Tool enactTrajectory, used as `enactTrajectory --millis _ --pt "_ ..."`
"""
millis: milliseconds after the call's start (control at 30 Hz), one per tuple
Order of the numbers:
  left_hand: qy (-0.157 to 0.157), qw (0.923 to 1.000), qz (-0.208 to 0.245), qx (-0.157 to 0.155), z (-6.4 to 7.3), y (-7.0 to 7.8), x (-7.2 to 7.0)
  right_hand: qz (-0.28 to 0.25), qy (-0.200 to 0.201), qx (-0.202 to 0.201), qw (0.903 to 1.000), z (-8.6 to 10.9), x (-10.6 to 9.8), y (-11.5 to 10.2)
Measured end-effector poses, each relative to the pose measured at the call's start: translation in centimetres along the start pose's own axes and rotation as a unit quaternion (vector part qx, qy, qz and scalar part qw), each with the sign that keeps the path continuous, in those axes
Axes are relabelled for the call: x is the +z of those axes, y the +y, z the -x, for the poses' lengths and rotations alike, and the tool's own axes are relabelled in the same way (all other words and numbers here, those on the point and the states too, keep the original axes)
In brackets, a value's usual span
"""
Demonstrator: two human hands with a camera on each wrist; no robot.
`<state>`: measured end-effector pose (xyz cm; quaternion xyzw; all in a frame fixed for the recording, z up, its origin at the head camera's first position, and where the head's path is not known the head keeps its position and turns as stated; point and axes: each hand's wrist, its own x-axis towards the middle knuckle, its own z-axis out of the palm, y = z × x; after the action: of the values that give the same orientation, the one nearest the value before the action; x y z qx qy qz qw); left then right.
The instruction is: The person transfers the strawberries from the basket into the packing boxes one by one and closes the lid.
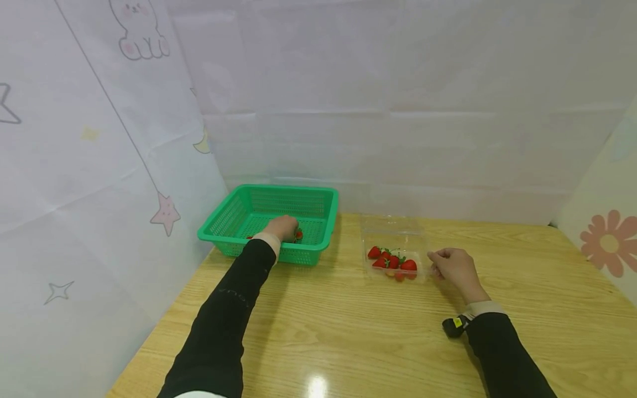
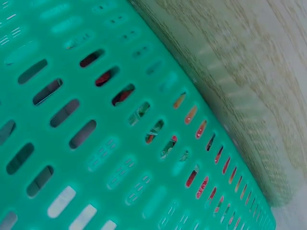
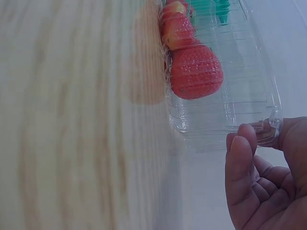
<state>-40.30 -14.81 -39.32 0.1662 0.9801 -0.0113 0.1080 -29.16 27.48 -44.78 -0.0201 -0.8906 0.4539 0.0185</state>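
Observation:
My left hand [image 1: 282,228] reaches over the near wall of a green plastic basket [image 1: 328,221], its fingertips turned down inside and mostly hidden. A strawberry [image 1: 298,235] shows beside those fingers; whether they grip it I cannot tell. In the left wrist view the basket's slotted wall [image 2: 72,163] fills most of the picture, with red strawberries [image 2: 204,187] behind the slots. My right hand [image 1: 454,270] pinches the right edge of a clear plastic box [image 3: 244,91] between thumb and fingers. Several strawberries [image 1: 393,262] lie in that box, whose lid [image 1: 390,223] stands raised behind.
Both containers stand on a light wooden table [image 1: 318,315], the basket at the back left and the box right of it. A pale sheet [image 1: 398,138] hangs behind the table, and another patterned sheet [image 1: 99,166] hangs along the left side.

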Motion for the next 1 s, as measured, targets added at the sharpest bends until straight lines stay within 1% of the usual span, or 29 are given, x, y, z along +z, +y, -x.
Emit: enactTrajectory --millis 200,433,633,767,867,1000 --pt "0.001 1.0 -0.001 -0.002 -0.1 0.1 -0.2 -0.006 -0.001 0.0 1.0 0.0 -0.1 0.0" --pt "0.0 0.9997 0.024 0.001 -0.2 -0.4 0.0 -0.014 -0.006 0.005 0.9999 0.1 -0.1 -0.1" --pt "0.003 0.999 0.045 0.006 -0.2 -0.6 -0.3 -0.008 -0.005 0.005 0.9999 0.2 -0.1 -0.1" --pt "0.019 0.9979 0.059 0.021 0.2 -0.3 -1.1 -0.006 -0.004 0.004 1.0 0.2 -0.1 -0.1" --pt "0.041 0.9973 0.05 0.036 0.8 0.3 -2.1 -0.006 -0.004 0.003 1.0 0.1 -0.1 -0.2" --pt "0.076 0.9952 0.031 0.054 1.7 1.4 -3.6 -0.003 -0.005 0.002 1.0 0.2 -0.2 -0.3"
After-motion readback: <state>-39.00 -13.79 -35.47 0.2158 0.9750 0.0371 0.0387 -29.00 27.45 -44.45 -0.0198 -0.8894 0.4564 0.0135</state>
